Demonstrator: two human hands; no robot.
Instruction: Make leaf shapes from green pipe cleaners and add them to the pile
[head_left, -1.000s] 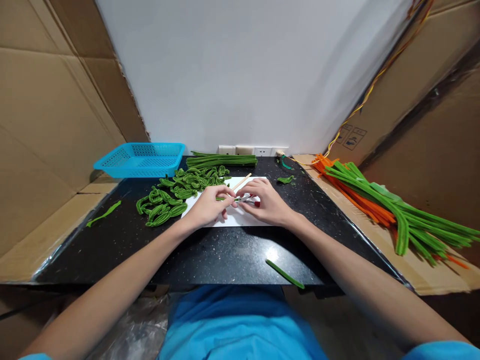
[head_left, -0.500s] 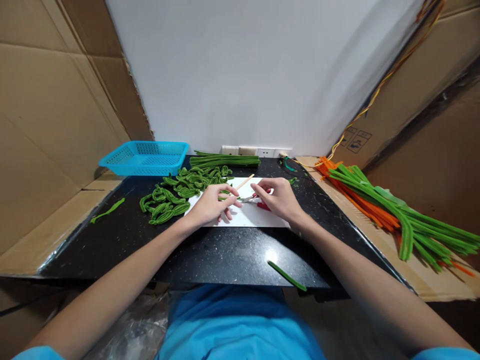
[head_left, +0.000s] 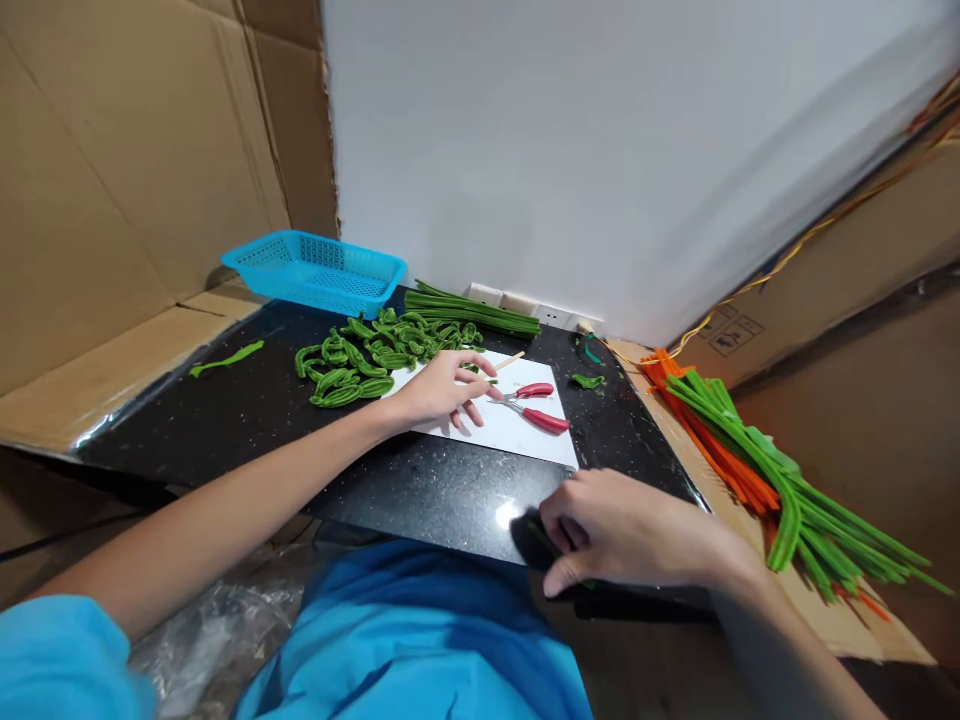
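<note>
Hovering low by the near edge of the tabletop (head_left: pixel 435 490) with the right hand (head_left: pixel 611 525), curling thumb and fingers around a visible gap. Showing up a bit blurry there, so not managing to tell whether pinching the dark green strip (head_left: pixel 541 533) or just touching. Lying just under those fingers anyway, half hidden and angling toward the edge.

Probably worth going light on that one: coming in from both sides with thumb and index, not pushing down and risking rolling it off the edge. Likely bending easily too, so pinching near the middle instead of squashing the fuzz.

Beyond the right fingers, resting on the white sheet (head_left: pixel 495 430): red-handled pliers (head_left: pixel 546 420), splayed open, pointing toward the left fingers. Hovering over the sheet with the left hand (head_left: pixel 442 388), holding thumb and index tips apart, with a green piece (head_left: pixel 492 381) showing between. Not managing to tell if really gripping it. Probably best steadying that wrist while leaning right, and not nudging the pliers.

Past the left fingers, poking out: a pale stick (head_left: pixel 511 360). Sitting to their left and beyond, a pile of green loops (head_left: pixel 352 390), then farther out a green bundle (head_left: pixel 480 315) and a blue basket (head_left: pixel 322 295).
</note>
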